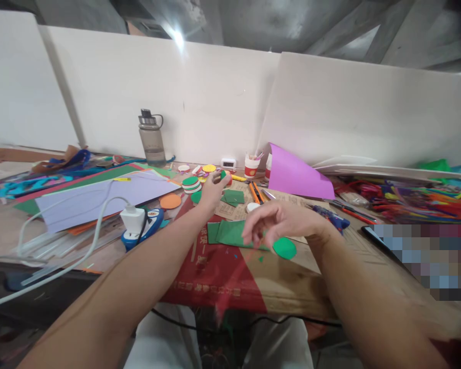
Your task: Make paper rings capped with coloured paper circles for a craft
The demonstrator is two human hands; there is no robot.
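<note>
My left hand (212, 190) reaches to the far middle of the table, its fingers closed at a small green piece (223, 175) whose kind I cannot make out. Beside it stands a stack of green and white discs (191, 185), with another green disc (195, 197) lying close by. Folded green paper (233, 197) lies just to its right. My right hand (269, 223) hovers nearer to me with loosely bent fingers apart and nothing visible in them. Below it are a green paper strip (230, 232) and a flat green disc (285, 248).
A water bottle (152, 141), a small digital clock (228, 163) and a paper cup (252, 166) stand along the back. Purple paper (297, 177) curls up at right. A blue power strip (142, 233), an orange utility knife (256, 193) and a tablet-like screen (418, 261) also lie here.
</note>
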